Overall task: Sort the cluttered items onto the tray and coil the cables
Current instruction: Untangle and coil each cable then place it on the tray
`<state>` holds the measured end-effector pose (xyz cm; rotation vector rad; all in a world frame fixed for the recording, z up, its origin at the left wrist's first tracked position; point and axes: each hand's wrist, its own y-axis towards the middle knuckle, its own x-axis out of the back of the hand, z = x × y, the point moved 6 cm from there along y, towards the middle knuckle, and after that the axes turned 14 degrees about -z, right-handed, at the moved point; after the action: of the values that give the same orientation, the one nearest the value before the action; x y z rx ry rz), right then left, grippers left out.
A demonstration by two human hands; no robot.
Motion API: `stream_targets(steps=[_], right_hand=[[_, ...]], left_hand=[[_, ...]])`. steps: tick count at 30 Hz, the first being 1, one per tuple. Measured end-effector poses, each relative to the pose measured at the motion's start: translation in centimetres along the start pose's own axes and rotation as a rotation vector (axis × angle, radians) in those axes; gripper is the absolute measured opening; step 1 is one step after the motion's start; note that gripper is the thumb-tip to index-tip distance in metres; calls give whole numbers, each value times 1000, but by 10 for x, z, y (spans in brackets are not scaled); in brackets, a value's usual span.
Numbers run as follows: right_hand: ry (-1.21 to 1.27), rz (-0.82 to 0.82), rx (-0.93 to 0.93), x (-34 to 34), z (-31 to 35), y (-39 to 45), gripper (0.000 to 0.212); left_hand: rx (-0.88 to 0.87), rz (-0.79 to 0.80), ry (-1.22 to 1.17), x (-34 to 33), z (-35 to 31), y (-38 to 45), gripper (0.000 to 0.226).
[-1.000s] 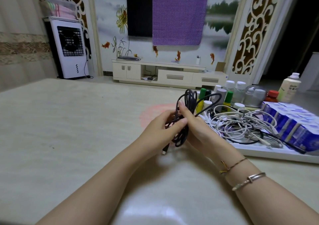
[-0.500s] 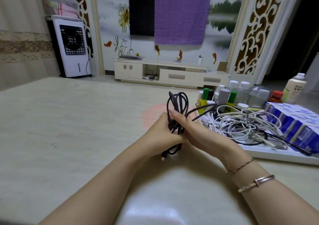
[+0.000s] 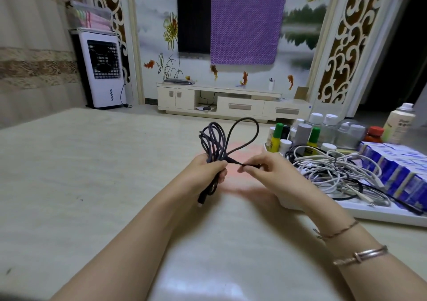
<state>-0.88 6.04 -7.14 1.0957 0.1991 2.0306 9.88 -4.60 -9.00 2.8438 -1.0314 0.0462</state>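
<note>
since half a second ago the right hand (image 3: 265, 170) is pulling away from the left, drawing a free loop of the black cable (image 3: 216, 148) out to the right, where before both hands were pressed together around the bundle. left hand (image 3: 208, 171) is clamping the gathered coils in a closed fist above the table (image 3: 92, 185), one plug end dangling below it; right hand is pinching the cable's loose tail between thumb and fingertips, other fingers spread. step in hand, as judged: wrapping the tail around the waist of the bundle. to do it well: keeping the left fist tight so the coils are not slipping, keeping the tail taut, winding it around the middle and tucking the end under a turn before laying it on the tray (image 3: 381, 217). counts: one black cable in hand; on the tray a tangle of white cables (image 3: 332, 169), number not separable; two green-capped yellow bottles (image 3: 276, 136); roughly half a dozen white-capped or clear bottles behind, exact number unclear; one red-capped jar (image 3: 374, 134); a row of blue boxes (image 3: 397, 171), not countable; one tall cream bottle (image 3: 399, 123) beyond the tray.
</note>
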Motion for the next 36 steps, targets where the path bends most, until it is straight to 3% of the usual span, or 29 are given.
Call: stream_targets(steps=[3,6,8,10,15,24,30,33,36], right_hand=[[-156,-89,236,6,14,-2,16],[-412,-267,610,11,39,-8,20],[-448,-366,720,16,52,-12,20],[-412,-353,766,16,58,-15,22],[-454,-202,737,12,48,-15,6],[-308,-280,705,26,62,-16,3],[-49,-247,537,33,56,-6,9],[112,-141,392,30,52,3,9],[105,-2,186,23,41,18,5]], left_hand=[[4,-74,39,5,5,6,10],[-138,-203,349,14,7,10,12],[-216,-223,577,14,7,8,17],[-216,-180,628,10,9,5,18],[-208,-142,683,9,9,3,13],[-363,-69,940,2,13,-1,35],[-576,109,1033,-13,9,-13,30],[-651,146,1036,-14,5,-19,21],[-710,180,1006,-14,-2,-24,26]])
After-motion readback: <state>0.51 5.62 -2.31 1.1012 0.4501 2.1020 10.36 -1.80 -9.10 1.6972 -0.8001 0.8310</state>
